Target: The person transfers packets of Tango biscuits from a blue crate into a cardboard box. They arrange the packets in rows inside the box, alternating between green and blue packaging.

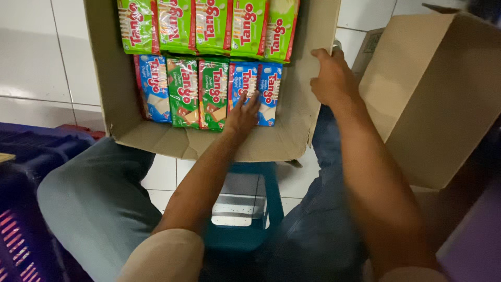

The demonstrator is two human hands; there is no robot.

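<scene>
An open cardboard box (pixel 112 99) sits on a teal stool in front of me. Snack packs stand in two rows inside: green packs (pixel 209 26) at the back, blue packs (pixel 155 89) and green-and-brown packs (pixel 198 94) in front. My left hand (pixel 242 112) presses flat on a blue pack (pixel 269 94) at the right end of the front row, fingers together. My right hand (pixel 331 78) grips the right wall of the box at its rim.
A second cardboard box (pixel 438 99) with a raised flap stands close on the right. A dark blue plastic crate (pixel 21 219) lies at the lower left. The teal stool (pixel 245 209) shows between my knees. White floor tiles surround the box.
</scene>
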